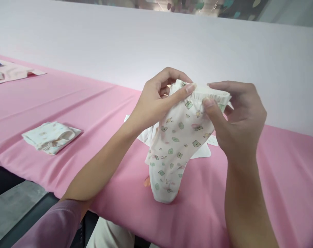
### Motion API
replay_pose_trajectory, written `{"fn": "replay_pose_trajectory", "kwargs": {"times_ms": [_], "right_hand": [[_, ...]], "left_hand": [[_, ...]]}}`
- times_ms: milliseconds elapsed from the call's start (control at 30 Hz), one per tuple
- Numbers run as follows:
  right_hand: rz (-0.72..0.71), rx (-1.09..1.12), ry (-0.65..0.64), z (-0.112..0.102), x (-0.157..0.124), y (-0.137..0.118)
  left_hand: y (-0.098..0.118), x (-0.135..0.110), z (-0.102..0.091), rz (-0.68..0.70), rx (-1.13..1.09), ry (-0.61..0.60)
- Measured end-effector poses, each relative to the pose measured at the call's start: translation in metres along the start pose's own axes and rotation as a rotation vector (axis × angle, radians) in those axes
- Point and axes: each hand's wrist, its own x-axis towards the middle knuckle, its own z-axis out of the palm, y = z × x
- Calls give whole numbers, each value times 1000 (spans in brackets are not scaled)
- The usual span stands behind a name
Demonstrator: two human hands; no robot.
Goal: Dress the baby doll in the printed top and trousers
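Observation:
A pair of white baby pants [172, 148] with small green and brown animal prints hangs from both hands, its waistband up and its legs down toward the pink cloth. My left hand [161, 91] pinches the left part of the waistband between thumb and fingers. On the other side, my right hand [239, 117] grips the waistband with the thumb in front and the fingers behind. White fabric [203, 151] lies on the cloth behind the pants, mostly hidden by them.
A folded white printed garment [52, 136] lies to the left on the pink cloth [99, 100]. Farther left is a light pink cloth [17, 72] with things on it. A white wall [94, 41] rises behind. The surface's front edge runs close to my lap.

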Motion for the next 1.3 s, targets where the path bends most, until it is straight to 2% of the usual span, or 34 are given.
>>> {"fn": "replay_pose_trajectory", "kwargs": {"times_ms": [133, 233, 367, 433, 600, 667, 767, 833, 900, 967, 1067, 1167, 1233, 1300], "right_hand": [[39, -107, 25, -7, -4, 14], [104, -113, 20, -3, -9, 21], [248, 37, -111, 10, -9, 20], [330, 154, -138, 13, -8, 16], [429, 284, -32, 13, -4, -3], [455, 334, -3, 11, -4, -8], [511, 407, 25, 7, -4, -11], [488, 374, 21, 5, -5, -10], [404, 293, 31, 5, -6, -9], [336, 247, 120, 8, -9, -11], [341, 259, 249, 16, -12, -18], [346, 258, 195, 19, -13, -23], [295, 219, 155, 15, -12, -22], [193, 149, 250, 5, -10, -16]], "left_hand": [[-5, -1, 5, -35, 6, 71], [-11, -4, 14, -53, 21, 119], [-12, -9, 26, -61, -30, 95], [-7, -10, 26, -80, -92, 36], [0, -4, 13, -76, -186, -131], [-6, -1, 6, -40, -174, -209], [-20, 1, 2, -44, -293, -406], [-27, 1, 2, -80, -354, -442], [-29, 0, 3, -90, -359, -397], [-27, -1, 4, -57, -333, -360], [-23, -4, 7, -12, -220, -334], [-25, -5, 10, 8, -100, -256], [-30, -3, 8, 10, -73, -194], [-33, 2, 2, -14, -100, -101]]}}
